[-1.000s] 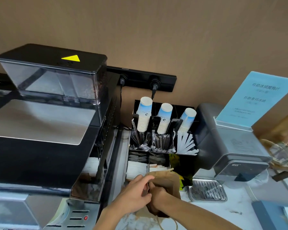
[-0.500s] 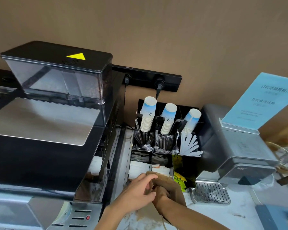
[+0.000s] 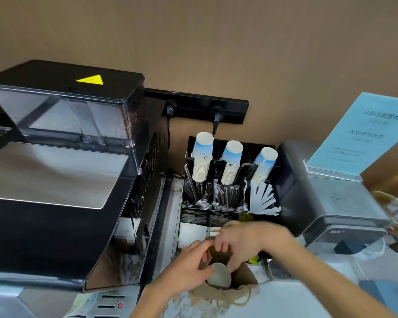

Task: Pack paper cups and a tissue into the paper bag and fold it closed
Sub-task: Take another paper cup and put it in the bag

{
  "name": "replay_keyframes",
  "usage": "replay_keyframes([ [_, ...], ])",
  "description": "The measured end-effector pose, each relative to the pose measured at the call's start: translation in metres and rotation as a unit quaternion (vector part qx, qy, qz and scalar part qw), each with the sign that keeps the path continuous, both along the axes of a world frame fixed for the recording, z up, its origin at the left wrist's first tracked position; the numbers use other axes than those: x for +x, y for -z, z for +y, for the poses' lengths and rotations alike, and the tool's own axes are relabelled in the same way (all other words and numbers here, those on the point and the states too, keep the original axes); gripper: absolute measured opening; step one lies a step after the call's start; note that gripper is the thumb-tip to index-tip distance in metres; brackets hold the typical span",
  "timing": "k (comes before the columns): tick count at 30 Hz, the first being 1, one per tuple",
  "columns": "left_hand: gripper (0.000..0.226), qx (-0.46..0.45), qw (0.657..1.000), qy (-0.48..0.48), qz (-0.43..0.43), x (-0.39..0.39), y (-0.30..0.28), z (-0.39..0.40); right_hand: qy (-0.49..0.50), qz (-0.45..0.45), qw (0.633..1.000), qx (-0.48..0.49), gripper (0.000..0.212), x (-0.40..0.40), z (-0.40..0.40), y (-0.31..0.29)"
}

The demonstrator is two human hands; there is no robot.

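Note:
A brown paper bag (image 3: pixel 242 275) stands open on the counter at the bottom centre, its twine handle lying in front. A white paper cup (image 3: pixel 219 275) sits inside it, mouth up. My left hand (image 3: pixel 189 268) pinches the bag's left rim. My right hand (image 3: pixel 248 241), blurred, hovers over the bag's mouth with its fingers apart and curled down, the thumb close to the cup's rim. Three stacks of blue-and-white paper cups (image 3: pixel 231 162) stand upside down in a black organizer (image 3: pixel 283 180) behind. White tissues (image 3: pixel 191 234) lie in its lower left compartment.
A large black coffee machine (image 3: pixel 55 180) fills the left side. A grey ice machine (image 3: pixel 336 203) with a blue sign (image 3: pixel 363 134) stands to the right, its drip tray beside the bag. Wrapped straws and white stirrers (image 3: pixel 264 200) sit in the organizer's middle row.
My right hand has come up out of the bag and now hovers over its mouth. The bag's mouth has spread open, showing a white cup inside. My left hand stays on the left rim.

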State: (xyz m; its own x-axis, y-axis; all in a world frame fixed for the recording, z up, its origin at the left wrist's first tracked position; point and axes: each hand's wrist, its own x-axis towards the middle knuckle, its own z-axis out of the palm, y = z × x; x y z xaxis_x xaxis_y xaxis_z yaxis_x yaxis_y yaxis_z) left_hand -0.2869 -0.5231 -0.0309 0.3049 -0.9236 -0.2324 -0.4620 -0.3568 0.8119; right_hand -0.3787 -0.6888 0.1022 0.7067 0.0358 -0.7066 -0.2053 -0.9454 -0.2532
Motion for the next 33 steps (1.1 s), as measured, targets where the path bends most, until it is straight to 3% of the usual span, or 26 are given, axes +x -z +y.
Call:
replay_keyframes([
  [3, 0.057, 0.009, 1.000, -0.008, 0.003, 0.000, 0.000, 0.000, 0.091, -0.054, 0.989, 0.105, 0.021, 0.040, -0.033, -0.040],
  [8, 0.055, 0.030, 0.999, -0.019, 0.023, -0.003, -0.003, 0.002, 0.254, -0.231, 0.933, 0.103, 0.018, 0.111, -0.047, -0.013],
  [11, 0.057, 0.034, 0.999, -0.014, 0.019, -0.005, -0.005, 0.001, 0.306, -0.229, 0.921, 0.068, 0.029, 0.153, -0.044, 0.033],
  [14, 0.057, 0.048, 0.999, -0.008, 0.016, -0.008, -0.009, -0.001, 0.325, -0.204, 0.923, 0.026, 0.035, 0.174, -0.041, 0.071],
  [18, 0.058, 0.068, 0.998, -0.008, 0.012, -0.007, -0.016, -0.002, 0.362, -0.266, 0.890, -0.079, 0.044, 0.187, -0.034, 0.083],
  [22, 0.059, 0.090, 0.996, 0.006, 0.010, -0.004, -0.019, -0.007, 0.319, -0.319, 0.879, -0.155, 0.049, 0.197, -0.035, 0.076],
  [25, 0.060, 0.106, 0.994, 0.008, 0.011, -0.010, -0.016, -0.008, 0.298, -0.337, 0.870, -0.200, 0.040, 0.192, -0.033, 0.082],
  [28, 0.057, 0.101, 0.995, -0.003, 0.016, -0.012, -0.014, -0.006, 0.319, -0.348, 0.864, -0.177, 0.028, 0.181, -0.032, 0.086],
  [33, 0.057, 0.078, 0.997, -0.013, 0.027, -0.013, -0.014, -0.004, 0.337, -0.391, 0.855, -0.049, 0.039, 0.154, -0.046, 0.061],
])
